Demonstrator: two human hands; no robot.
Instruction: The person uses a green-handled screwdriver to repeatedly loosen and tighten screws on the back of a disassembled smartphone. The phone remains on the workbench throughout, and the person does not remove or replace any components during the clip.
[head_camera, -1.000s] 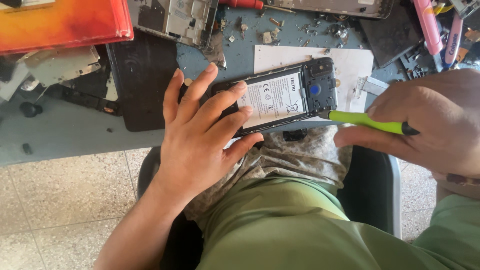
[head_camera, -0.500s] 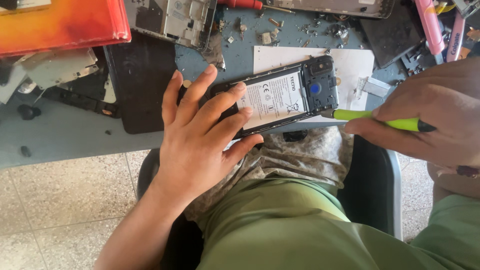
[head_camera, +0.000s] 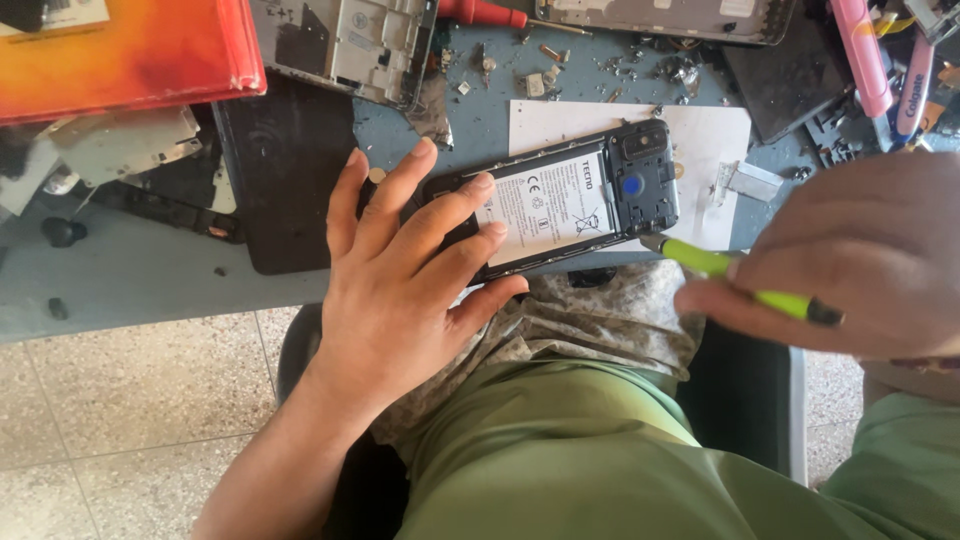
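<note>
Black and stripped of its back cover, the phone (head_camera: 560, 205) lay at the near edge of the grey table (head_camera: 130, 270), partly on a white sheet of paper (head_camera: 620, 130). The left hand (head_camera: 400, 285) lay flat over its left end, fingers spread and pressing it down. The right hand (head_camera: 850, 270) was closed around a yellow-green screwdriver (head_camera: 725, 270), whose tip touched the phone's lower right corner.
</note>
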